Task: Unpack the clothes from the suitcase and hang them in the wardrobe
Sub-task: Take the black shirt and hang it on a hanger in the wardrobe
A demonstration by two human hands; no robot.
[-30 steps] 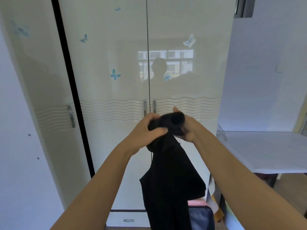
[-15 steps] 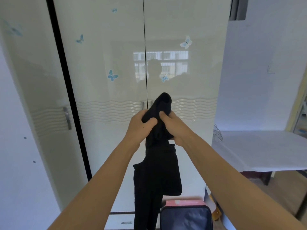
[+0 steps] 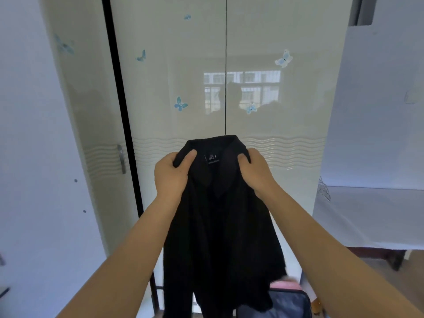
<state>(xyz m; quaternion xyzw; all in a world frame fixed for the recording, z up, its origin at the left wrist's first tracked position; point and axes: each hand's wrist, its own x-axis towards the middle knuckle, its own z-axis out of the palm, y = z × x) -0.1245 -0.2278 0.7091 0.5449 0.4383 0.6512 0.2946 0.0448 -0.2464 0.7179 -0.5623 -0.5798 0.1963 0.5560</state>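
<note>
A black garment (image 3: 220, 226) with a collar and a small neck label hangs open in front of me. My left hand (image 3: 171, 175) grips its left shoulder by the collar, and my right hand (image 3: 254, 172) grips the right shoulder. The cloth drops straight down and covers part of the suitcase (image 3: 282, 304), a dark case with a pink edge on the floor at the bottom right. Behind the garment stands the wardrobe (image 3: 275, 111), glossy white with blue butterfly stickers, both of its doors closed.
A further wardrobe door with a metal handle (image 3: 121, 161) is at the left, beyond a black strip. A table under a white cloth (image 3: 371, 216) stands at the right, close to the wardrobe. A white wall runs along the left.
The garment was bunched between both hands; now my hands have moved apart and it is spread out by the shoulders, label showing. The camera has come closer to the wardrobe.
</note>
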